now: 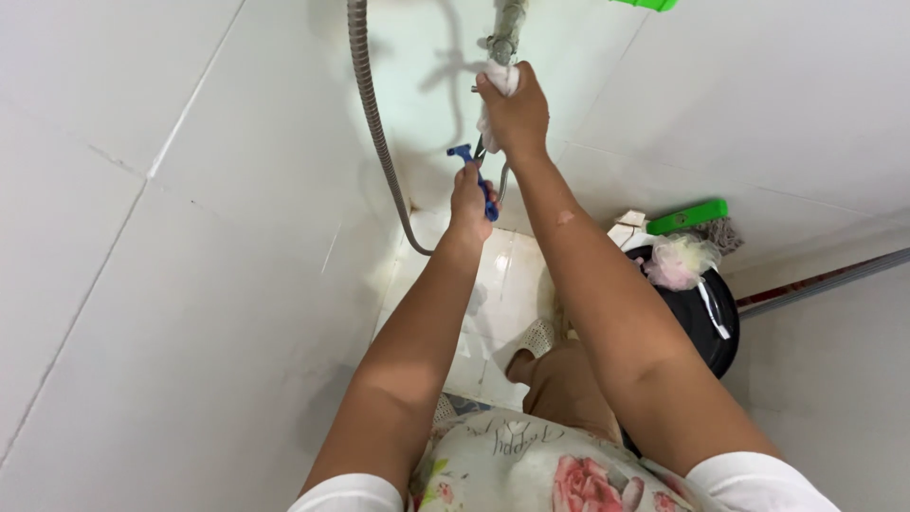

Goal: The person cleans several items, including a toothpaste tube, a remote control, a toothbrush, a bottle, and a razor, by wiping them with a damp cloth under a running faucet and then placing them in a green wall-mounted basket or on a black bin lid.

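While the person looks down from head height in a white-tiled shower corner, both bare arms reach forward toward twelve o'clock. Nearest the camera, at six o'clock, are a flowered garment and a bent knee.

Farther out, just left of centre, the left hand is clenched around the blue handles of a pair of pliers, whose dark jaws point up toward the fitting. Beyond it, at twelve o'clock, the right hand grasps a white cloth wrapped against the metal pipe fitting on the wall. A ribbed metal shower hose hangs at eleven o'clock and curves down toward the floor tiles.

At three o'clock, well apart from the hands, a black bucket holds a pale mesh sponge, with a green-handled brush behind it.

Judged from this pose, the pliers could slip off the fitting if squeezed at an angle, pinching the fingers of the right hand that sits just above them. The cloth could bunch and loosen that hand's hold. Pulling hard might strain the pipe joint or chip the wall tile. The floor looks glossy, so footing may be unsure.
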